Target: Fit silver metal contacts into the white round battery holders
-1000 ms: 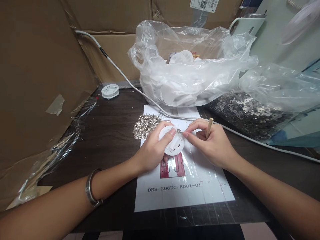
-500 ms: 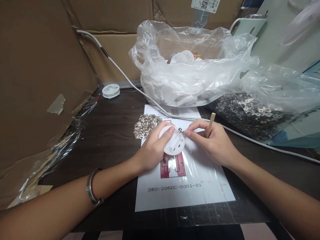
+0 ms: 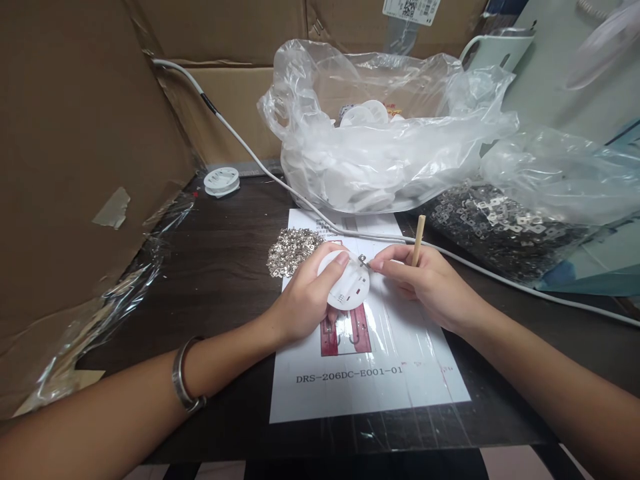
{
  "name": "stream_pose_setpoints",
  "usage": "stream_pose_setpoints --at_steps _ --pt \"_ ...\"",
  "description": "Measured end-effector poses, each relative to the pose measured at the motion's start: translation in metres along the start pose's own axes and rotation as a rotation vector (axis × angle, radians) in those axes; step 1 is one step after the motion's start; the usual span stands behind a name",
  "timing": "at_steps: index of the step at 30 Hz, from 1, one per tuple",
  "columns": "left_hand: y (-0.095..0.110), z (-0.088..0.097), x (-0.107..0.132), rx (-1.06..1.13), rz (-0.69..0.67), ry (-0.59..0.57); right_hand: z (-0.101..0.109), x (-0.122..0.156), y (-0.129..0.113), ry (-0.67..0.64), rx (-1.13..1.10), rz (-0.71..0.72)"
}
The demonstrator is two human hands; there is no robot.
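My left hand [image 3: 307,290] is closed on a round white plastic disc [image 3: 345,290] with small slots, its thumb lying across the top. At the disc's upper right edge my right hand [image 3: 425,277] pinches a small metal clip [image 3: 363,261] between thumb and forefinger. Whether the clip touches the disc I cannot tell. A thin wooden stick [image 3: 419,240] also rests in the right hand, pointing upward out of the curled fingers. Beyond the left hand lies a heap of small metal pieces [image 3: 293,252].
Under the hands lies a printed sheet [image 3: 350,400]. A plastic bag of white discs [image 3: 390,153] stands behind it, and a bag of metal clips [image 3: 490,220] to the right. Two stacked discs [image 3: 222,181] sit back left. A white cable [image 3: 250,153] crosses the table [image 3: 225,267].
The wooden stick has tilted more upright and shifted slightly left as the right hand turned. The metal clip has turned a little at the disc's edge. The left hand has barely moved.
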State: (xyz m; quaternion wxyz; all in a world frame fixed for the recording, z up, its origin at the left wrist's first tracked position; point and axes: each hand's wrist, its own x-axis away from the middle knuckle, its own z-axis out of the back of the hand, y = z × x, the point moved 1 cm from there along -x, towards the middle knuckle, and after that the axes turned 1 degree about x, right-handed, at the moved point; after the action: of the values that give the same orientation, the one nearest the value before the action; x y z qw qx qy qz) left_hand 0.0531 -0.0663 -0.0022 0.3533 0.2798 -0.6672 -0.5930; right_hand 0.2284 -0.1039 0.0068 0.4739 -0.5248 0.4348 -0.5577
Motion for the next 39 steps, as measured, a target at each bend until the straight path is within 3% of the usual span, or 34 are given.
stream_pose_setpoints --at_steps 8,12,21,30,39 --pt "-0.001 0.0 0.0 0.023 -0.03 -0.013 -0.007 0.009 -0.004 0.198 0.582 0.503" --pt "-0.001 0.0 -0.001 0.041 -0.032 -0.008 -0.008 0.009 -0.004 0.199 0.633 0.571" --pt "0.001 0.0 0.0 0.077 -0.024 -0.044 -0.007 0.01 -0.007 0.222 0.635 0.57" --pt "0.002 -0.001 0.001 0.014 -0.031 -0.014 -0.006 0.009 -0.009 0.131 0.3 0.186" --pt "0.006 0.0 0.002 -0.224 -0.142 0.063 -0.007 0.008 -0.011 0.005 0.185 0.152"
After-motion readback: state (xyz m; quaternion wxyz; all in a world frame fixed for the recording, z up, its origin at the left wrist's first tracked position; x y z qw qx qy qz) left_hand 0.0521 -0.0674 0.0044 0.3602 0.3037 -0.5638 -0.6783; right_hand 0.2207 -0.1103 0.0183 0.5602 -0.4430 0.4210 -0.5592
